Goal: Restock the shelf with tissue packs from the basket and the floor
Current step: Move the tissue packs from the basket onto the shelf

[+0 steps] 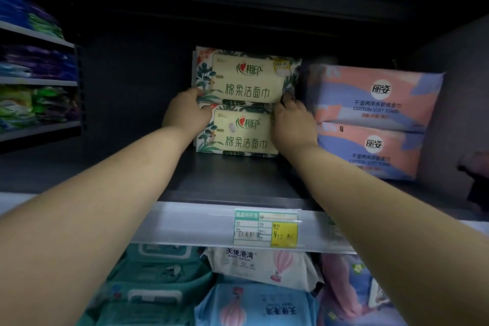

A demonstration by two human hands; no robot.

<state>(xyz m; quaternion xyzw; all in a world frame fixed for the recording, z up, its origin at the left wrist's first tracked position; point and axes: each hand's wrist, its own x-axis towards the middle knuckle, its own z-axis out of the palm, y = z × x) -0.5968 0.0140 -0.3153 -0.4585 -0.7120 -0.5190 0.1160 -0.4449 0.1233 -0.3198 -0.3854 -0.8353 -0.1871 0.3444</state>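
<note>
Two cream tissue packs with green leaf print stand stacked deep on the dark shelf. The upper pack sits on the lower pack. My left hand grips the upper pack's lower left corner, fingers curled round its edge. My right hand holds its lower right corner, fingertips on the pack's edge. Both arms reach straight in from the front. The basket and the floor are out of view.
Two pink-and-blue cotton towel packs are stacked right of the leaf packs, almost touching. The shelf's left part is bare and dark. A price-tag rail runs along the front edge; wipes packs fill the shelf below. Another rack stands far left.
</note>
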